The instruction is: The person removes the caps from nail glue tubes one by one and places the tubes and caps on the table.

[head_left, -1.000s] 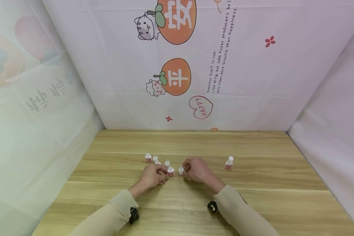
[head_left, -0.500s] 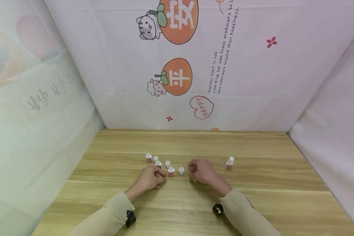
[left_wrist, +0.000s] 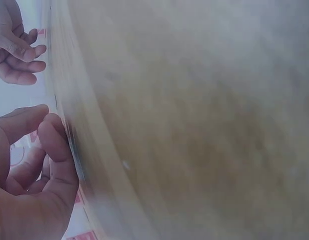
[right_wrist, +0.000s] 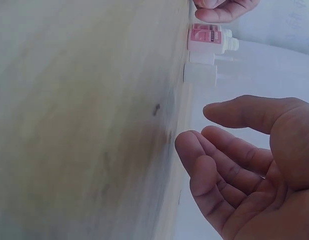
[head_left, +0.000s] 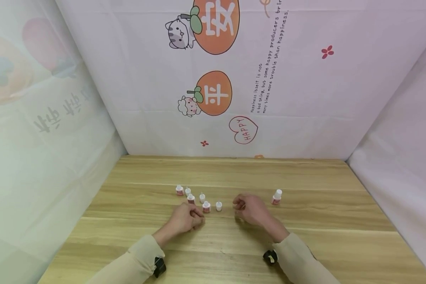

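My left hand (head_left: 184, 218) rests low over the table, just short of a small uncapped bottle (head_left: 206, 207) with a pink-red label. Its thumb and index fingertips meet, with nothing visible between them. Right of that bottle, a white cap (head_left: 218, 206) stands with its thin stem up. Farther right, my right hand (head_left: 253, 211) is apart from the cap, fingers loosely bent and holding nothing. Behind the left hand are two more uncapped bottles, one nearer (head_left: 191, 198) and one farther (head_left: 179, 190), with upturned stemmed caps (head_left: 202, 198) beside them.
A capped bottle (head_left: 277, 197) stands right of the right hand. The wooden table (head_left: 305, 173) meets a printed cloth wall (head_left: 298, 130) at the back. Cloth walls also border both sides.
My right hand has let go of the upturned cap beside the nearest bottle and drawn back to the right. My left hand has come off that bottle and shifted slightly nearer to me.
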`<state>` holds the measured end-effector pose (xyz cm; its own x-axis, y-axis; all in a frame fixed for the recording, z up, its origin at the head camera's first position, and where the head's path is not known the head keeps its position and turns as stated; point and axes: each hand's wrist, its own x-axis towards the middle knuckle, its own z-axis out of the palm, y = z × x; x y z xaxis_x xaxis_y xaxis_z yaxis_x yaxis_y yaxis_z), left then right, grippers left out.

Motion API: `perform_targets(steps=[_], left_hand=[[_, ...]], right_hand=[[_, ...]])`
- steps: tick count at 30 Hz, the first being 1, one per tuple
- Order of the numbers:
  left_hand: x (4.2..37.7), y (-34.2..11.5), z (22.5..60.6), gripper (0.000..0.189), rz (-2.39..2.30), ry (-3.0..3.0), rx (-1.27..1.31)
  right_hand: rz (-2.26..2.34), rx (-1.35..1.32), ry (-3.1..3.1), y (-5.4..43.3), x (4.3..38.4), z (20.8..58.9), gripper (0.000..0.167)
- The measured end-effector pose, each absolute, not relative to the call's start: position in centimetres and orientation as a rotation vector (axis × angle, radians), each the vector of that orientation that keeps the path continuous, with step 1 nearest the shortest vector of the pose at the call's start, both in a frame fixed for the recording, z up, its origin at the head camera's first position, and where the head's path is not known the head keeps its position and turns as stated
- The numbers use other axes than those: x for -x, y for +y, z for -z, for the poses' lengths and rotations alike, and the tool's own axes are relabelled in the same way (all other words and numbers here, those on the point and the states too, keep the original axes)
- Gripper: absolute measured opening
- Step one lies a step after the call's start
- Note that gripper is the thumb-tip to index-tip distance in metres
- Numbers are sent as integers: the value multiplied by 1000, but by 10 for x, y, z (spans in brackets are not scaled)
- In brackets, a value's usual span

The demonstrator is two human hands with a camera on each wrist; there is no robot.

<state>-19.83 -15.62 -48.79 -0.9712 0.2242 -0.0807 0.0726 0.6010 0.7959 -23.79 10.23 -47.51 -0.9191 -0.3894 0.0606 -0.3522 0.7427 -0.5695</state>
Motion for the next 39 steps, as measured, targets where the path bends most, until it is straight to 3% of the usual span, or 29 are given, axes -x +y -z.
perform_targets(steps=[22,39], left_hand=[[186,-126,488,6,-1228,2679,-464],[194,-84,488,9,-1308,2577,-457]], right_hand=[[971,566,2872,134,229,473,21],[987,580,2896,149,227,474,21]])
